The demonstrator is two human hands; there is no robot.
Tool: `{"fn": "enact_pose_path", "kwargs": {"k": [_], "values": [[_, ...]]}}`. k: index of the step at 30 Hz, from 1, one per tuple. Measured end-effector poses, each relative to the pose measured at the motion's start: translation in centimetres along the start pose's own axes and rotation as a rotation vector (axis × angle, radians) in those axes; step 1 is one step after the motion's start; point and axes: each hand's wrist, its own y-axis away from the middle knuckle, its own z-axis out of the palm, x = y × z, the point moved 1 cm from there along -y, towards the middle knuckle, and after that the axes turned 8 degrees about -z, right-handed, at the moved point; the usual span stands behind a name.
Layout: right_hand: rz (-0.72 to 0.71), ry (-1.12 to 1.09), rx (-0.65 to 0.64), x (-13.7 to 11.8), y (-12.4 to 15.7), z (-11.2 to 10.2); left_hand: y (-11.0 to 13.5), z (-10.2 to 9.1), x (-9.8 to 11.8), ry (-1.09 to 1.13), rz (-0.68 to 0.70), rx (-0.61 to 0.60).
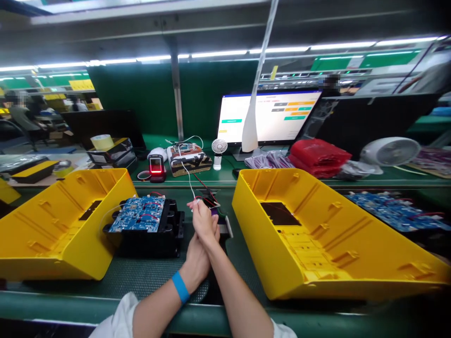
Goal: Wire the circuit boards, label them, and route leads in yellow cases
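Note:
My right hand [203,219] is closed, with its fingertips at the lower end of a thin white cable [190,180]. Crossed beneath it, my left hand [198,257] wears a blue wristband [181,287]; its fingers are mostly hidden behind my right hand and wrist. Just beyond the hands lies a small dark item with a pale edge [211,202], partly covered. To the left, a blue circuit board [137,213] with red wires sits on a black battery-like block [151,243].
Large yellow housings stand at left [84,256] and right [282,263]. A second blue board [398,211] lies far right. Behind are a lit scanner [156,165], a taped box [188,159], a small fan [219,148], a monitor [236,115] and red bags [319,157].

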Motion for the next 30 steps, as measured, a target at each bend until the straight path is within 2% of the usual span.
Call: {"fn": "enact_pose_path", "kwargs": {"k": [3,5,9,12,17,21,27,30], "values": [[-0.034,0.035,0.021,-0.2,-1.3,-0.9,3.0,-1.6,0.0,-0.021,0.056,-0.087],[-0.018,0.069,0.045,0.1,-1.6,-1.3,5.0,-3.3,-0.5,-0.018,0.062,-0.192],[0.037,0.093,0.096,0.4,-1.4,-1.6,7.5,-6.6,-1.6,0.094,0.027,-0.552],[0.013,0.08,0.125,-0.4,-1.3,-2.1,7.5,-7.6,-1.8,0.166,0.044,-0.745],[-0.163,-0.014,0.264,-2.9,-1.7,-4.6,5.8,-7.5,-1.0,0.17,0.024,-0.943],[-0.253,-0.089,0.308,-4.4,-2.5,-7.4,4.9,-6.7,0.5,0.22,0.058,-0.973],[-0.273,-0.13,0.204,-5.1,-3.7,-10.8,3.4,-5.8,4.6,0.344,0.138,-0.849],[-0.286,-0.104,0.163,-5.2,-4.4,-12.2,2.6,-4.6,7.0,0.369,0.19,-0.814]]}}
